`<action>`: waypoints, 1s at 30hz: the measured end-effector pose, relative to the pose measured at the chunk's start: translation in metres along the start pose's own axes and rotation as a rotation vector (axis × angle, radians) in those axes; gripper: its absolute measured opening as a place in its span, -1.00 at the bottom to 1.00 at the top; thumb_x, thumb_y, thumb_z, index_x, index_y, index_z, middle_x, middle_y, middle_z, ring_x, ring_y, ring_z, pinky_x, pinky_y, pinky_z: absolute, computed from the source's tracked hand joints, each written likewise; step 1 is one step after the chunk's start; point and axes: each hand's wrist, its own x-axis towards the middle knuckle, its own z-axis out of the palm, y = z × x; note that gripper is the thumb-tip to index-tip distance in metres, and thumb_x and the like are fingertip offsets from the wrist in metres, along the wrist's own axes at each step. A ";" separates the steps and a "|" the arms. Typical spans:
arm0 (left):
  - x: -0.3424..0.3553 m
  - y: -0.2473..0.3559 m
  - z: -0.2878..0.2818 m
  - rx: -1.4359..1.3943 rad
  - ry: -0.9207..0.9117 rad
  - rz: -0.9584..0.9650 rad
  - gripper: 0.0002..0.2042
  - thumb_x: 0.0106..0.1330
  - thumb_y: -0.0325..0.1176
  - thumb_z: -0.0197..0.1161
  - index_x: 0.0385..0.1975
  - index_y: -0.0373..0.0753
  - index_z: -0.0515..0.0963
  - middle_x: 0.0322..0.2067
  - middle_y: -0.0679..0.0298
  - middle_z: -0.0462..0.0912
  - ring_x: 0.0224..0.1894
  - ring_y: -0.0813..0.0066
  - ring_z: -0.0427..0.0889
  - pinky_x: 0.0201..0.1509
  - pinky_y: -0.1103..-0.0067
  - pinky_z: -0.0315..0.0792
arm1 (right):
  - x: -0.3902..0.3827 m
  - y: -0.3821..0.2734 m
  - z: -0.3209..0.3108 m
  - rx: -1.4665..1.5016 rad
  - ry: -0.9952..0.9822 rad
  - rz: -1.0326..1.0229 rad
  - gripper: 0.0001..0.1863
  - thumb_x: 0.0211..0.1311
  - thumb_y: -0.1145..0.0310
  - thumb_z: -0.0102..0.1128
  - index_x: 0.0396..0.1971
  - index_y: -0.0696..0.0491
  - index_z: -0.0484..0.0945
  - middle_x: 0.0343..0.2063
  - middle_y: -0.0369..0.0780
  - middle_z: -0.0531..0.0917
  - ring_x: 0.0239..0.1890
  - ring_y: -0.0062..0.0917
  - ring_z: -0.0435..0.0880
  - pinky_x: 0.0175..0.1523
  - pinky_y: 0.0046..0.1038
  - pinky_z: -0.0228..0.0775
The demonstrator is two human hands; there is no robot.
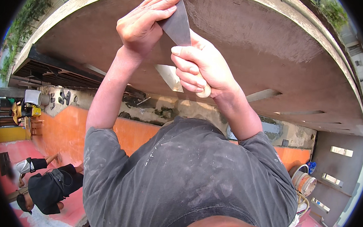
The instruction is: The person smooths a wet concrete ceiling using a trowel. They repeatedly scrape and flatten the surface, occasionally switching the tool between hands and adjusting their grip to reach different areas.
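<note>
A putty knife (178,26) with a wide grey metal blade and a pale rounded handle is raised in front of a brown plastered wall (260,56). My right hand (205,67) is closed around its handle, with the thumb up near the base of the blade. The fingers of my left hand (142,25) are stretched out and lie flat across the blade's broad end. Where my left thumb rests is hidden. The blade seems close to the wall, but I cannot tell whether it touches.
Rectangular openings (169,77) pierce the wall, and a pale ledge (274,1) edges it. Two people (50,190) are at the lower left near an orange surface (67,127). A bucket (306,185) stands lower right; sandals (65,97) lie at left.
</note>
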 end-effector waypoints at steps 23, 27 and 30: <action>-0.120 0.141 0.064 -0.455 -0.152 -0.262 -0.78 0.18 -0.61 0.44 -0.19 -0.23 0.69 -0.03 0.10 0.83 0.13 0.18 0.79 0.33 0.20 0.57 | -0.121 0.023 -0.095 -0.047 0.298 0.053 -0.49 0.63 0.37 0.06 0.48 0.03 0.26 -0.70 -0.40 0.33 -0.82 -0.77 0.21 -0.75 -0.64 0.11; -0.139 0.178 0.088 -0.874 -0.225 -0.826 -0.76 0.29 -0.59 0.38 -0.05 -0.31 0.66 -0.08 0.11 0.84 0.02 0.27 0.82 0.26 0.25 0.62 | -0.154 0.005 -0.111 -0.122 0.333 0.111 -0.49 0.65 0.35 0.01 0.50 0.09 0.25 -0.70 -0.39 0.34 -0.81 -0.76 0.22 -0.74 -0.64 0.11; -0.122 0.190 0.107 -1.342 -0.235 -1.140 -0.67 0.46 -0.34 0.35 0.11 -0.36 0.58 -0.11 0.05 0.82 0.01 0.21 0.80 0.27 0.26 0.61 | -0.161 -0.008 -0.118 -0.077 0.316 0.150 -0.56 0.68 0.33 -0.05 0.43 0.12 0.31 -0.71 -0.39 0.35 -0.83 -0.76 0.22 -0.76 -0.64 0.13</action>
